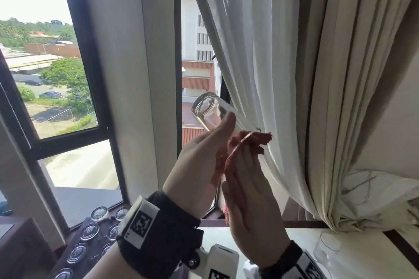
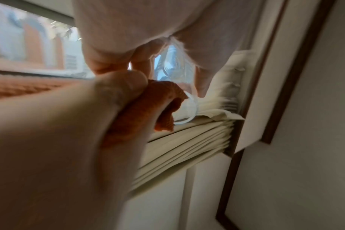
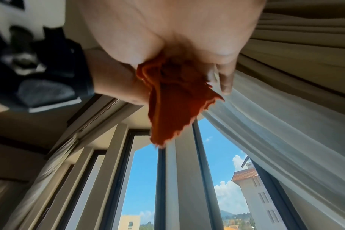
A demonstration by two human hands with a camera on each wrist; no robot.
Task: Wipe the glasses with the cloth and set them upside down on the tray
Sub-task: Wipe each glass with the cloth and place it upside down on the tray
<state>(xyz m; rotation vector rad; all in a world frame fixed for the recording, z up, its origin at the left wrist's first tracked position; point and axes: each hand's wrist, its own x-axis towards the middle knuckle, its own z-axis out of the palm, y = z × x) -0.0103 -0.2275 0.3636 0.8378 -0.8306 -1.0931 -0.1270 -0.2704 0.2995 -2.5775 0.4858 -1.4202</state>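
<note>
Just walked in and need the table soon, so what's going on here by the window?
A person is wiping glasses. The left hand grips a clear glass, held up tilted toward the window. The right hand holds a red cloth at its open end. Several glasses already stand upside down on the dark tray; one more glass stands on the white table.

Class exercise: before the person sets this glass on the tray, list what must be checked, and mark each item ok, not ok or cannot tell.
1. Left hand grips the glass: ok.
2. Right hand holds the red cloth: ok.
3. Glass wiped clean: cannot tell.
4. Glass turned upside down: not ok, it is tilted.
5. Free spot on the tray among the upturned glasses: cannot tell.
</note>
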